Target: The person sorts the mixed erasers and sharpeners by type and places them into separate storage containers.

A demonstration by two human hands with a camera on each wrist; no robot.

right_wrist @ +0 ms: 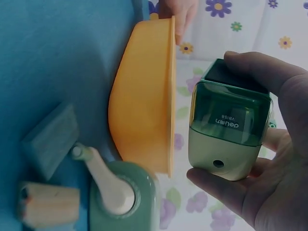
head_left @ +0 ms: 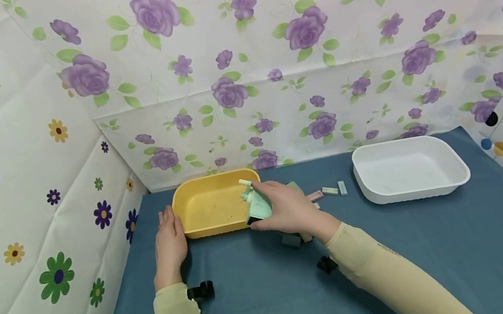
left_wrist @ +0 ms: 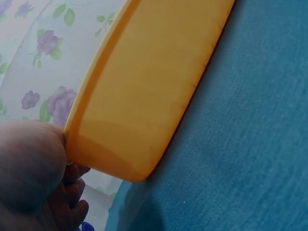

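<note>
My right hand [head_left: 285,207] holds a mint-green crank-handle pencil sharpener [head_left: 259,206] above the right end of a yellow tray [head_left: 216,231]. In the right wrist view, fingers and thumb grip the held sharpener [right_wrist: 228,130], showing its clear green bin and pencil hole. My left hand [head_left: 169,242] holds the tray's left end, thumb at the rim and fingers along the outside. Below the right hand, another green sharpener [right_wrist: 122,197] with a pale crank stands on the table, near a grey-green block [right_wrist: 53,139] and a beige block [right_wrist: 50,204].
A white tray [head_left: 415,193] stands at the back right of the blue cloth [head_left: 262,296]. Small pieces lie between the trays: pink [head_left: 316,195], pale yellow [head_left: 330,191] and light blue [head_left: 342,188]. Flowered sheets [head_left: 274,110] rise behind and at the sides.
</note>
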